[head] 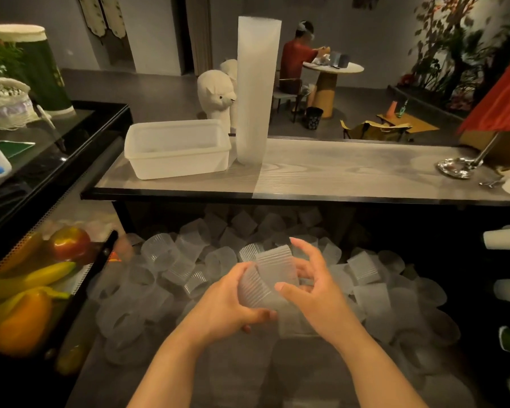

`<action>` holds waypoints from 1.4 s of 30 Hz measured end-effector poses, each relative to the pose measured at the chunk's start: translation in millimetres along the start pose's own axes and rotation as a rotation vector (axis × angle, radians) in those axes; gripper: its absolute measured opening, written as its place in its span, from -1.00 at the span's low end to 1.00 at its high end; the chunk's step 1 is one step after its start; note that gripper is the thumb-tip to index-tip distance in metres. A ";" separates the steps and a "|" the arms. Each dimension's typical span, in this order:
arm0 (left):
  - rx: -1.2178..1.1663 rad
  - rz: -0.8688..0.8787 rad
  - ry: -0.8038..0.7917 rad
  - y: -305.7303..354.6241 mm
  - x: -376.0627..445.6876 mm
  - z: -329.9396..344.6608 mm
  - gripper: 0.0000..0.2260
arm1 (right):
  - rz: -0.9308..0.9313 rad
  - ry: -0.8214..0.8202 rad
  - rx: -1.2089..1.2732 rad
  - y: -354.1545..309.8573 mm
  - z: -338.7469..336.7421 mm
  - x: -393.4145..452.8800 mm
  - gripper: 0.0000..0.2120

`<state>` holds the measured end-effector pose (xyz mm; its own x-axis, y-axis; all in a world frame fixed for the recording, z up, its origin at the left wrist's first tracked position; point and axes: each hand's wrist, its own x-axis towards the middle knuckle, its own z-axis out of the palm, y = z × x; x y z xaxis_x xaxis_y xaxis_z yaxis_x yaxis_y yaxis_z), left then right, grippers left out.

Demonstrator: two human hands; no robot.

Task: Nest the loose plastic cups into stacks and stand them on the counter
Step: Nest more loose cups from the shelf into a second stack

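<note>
Several loose translucent ribbed plastic cups (171,260) lie heaped on the low surface below the counter (351,175). A tall stack of nested cups (255,89) stands upright on the counter beside a tub. My left hand (227,307) grips a short stack of cups (256,293) lying on its side. My right hand (312,290) holds another cup (276,265) with curled fingers and thumb, its rim meeting the mouth of the left hand's stack.
A white plastic tub (177,148) sits at the counter's left end. A metal stand base (457,167) is at the right end. A tray of fruit (33,284) lies left of the cup heap. A person sits at a round table beyond.
</note>
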<state>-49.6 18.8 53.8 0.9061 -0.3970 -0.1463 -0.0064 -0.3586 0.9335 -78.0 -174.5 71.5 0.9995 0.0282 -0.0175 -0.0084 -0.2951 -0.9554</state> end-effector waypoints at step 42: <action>0.246 -0.136 -0.089 -12.0 40.0 12.2 -0.28 | 0.647 0.229 -0.783 137.0 -71.8 23.3 -0.64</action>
<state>-18.4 -3.1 32.8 0.8649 -0.4003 -0.3029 0.0003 -0.6030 0.7978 -53.5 -282.8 -38.7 0.7945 -0.5139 -0.3235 -0.6033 -0.7291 -0.3233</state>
